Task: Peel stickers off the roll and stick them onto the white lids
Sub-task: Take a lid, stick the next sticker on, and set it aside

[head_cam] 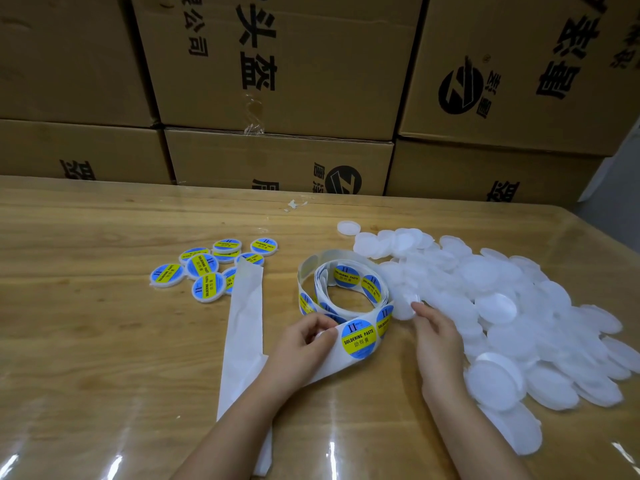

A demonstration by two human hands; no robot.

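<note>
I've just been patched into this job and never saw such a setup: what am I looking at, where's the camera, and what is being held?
No machine here: a person's two bare hands, filmed by one camera worn on the head, looking down. On the wooden table lie a sticker roll, a pile of plain white lids on the right, and finished labelled lids on the left. The left hand pinches the roll's backing strip beside the next sticker. The right hand pinches a single lid at the pile's edge. Cardboard boxes stand behind.
</note>
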